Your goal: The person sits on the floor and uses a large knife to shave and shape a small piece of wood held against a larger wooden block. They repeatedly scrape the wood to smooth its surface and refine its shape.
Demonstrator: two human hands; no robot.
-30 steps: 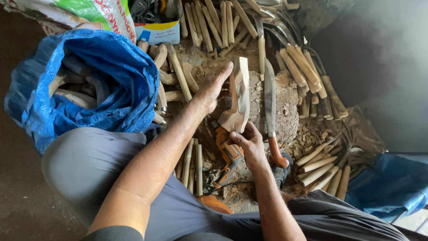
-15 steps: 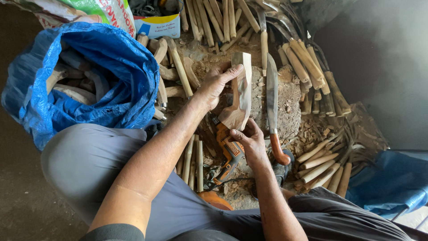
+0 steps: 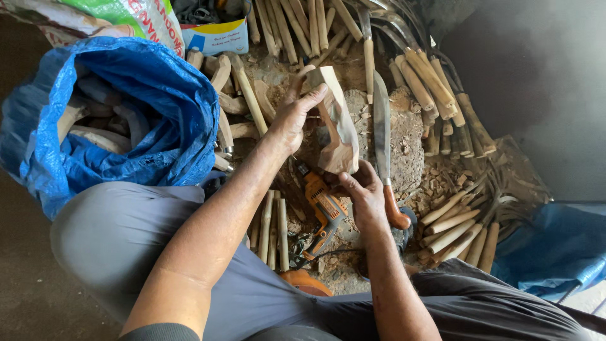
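A pale, roughly carved wooden block is held upright between both hands above a chip-strewn stump, its narrow top end tilted slightly away and its broader bottom end nearest the body. The upper part is gripped by the left hand, with the fingers wrapped over the top edge, while the lower end is supported from beneath by the right hand. The faces are flat-cut, light tan and unfinished, with a curved notch along the left side.
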